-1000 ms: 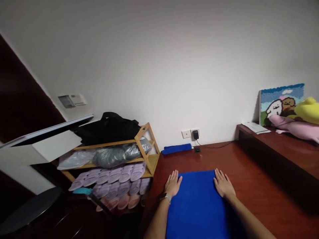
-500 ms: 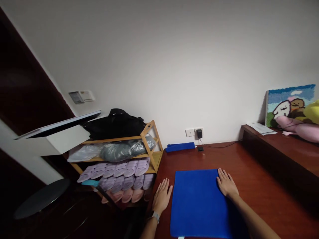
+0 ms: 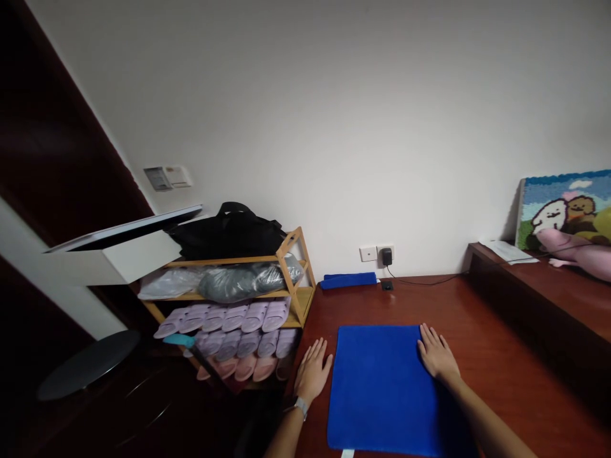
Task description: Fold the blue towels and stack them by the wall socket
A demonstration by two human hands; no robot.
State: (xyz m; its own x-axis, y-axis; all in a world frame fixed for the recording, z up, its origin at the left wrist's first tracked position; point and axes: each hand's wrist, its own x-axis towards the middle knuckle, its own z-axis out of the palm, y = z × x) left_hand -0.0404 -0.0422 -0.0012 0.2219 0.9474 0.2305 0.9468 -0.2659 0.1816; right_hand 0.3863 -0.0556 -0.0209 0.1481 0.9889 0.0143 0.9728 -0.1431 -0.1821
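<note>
A blue cloth (image 3: 382, 388) lies spread flat on the reddish-brown wooden desk (image 3: 506, 375), with a small white label at its near edge. My left hand (image 3: 312, 371) rests palm down on the desk just left of the cloth, fingers stretched out, apart from it. On the other side, my right hand (image 3: 438, 355) lies flat with spread fingers at the cloth's far right corner, holding nothing. Farther back, a folded blue cloth (image 3: 348, 280) sits by the wall.
Left of the desk stands a wooden rack (image 3: 298, 280) with slippers (image 3: 233, 316), wrapped bundles and a black bag (image 3: 229, 232). A white box (image 3: 138, 257) juts out there. A charger (image 3: 387, 256) is plugged into the wall. On the raised right ledge are papers (image 3: 510, 252) and a pink plush toy (image 3: 577, 251).
The view has shifted slightly, so the surroundings sit a little farther right. Both hands and the spread cloth keep their places on the desk.
</note>
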